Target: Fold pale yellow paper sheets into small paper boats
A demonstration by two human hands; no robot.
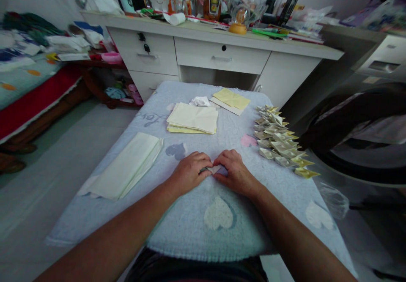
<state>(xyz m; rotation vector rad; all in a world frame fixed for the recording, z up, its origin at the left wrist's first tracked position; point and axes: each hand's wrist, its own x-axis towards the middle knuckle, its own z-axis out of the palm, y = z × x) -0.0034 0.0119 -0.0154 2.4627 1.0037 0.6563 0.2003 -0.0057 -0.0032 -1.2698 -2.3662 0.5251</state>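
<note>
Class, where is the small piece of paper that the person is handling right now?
In the head view, the small piece of paper is near the centre, between the left hand and right hand, just beyond the large white heart.

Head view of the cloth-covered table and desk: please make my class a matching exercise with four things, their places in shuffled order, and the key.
Things
1. Small piece of paper
2. Folded paper shapes
3. Crumpled white paper
4. Jar

Places
A. Standing on the desk
B. In rows near the right side of the table
C. Between the fingers of the left hand and the right hand
D. Just beyond the stack of paper, toward the desk

Right pairs: 1-C, 2-B, 3-D, 4-A
</note>
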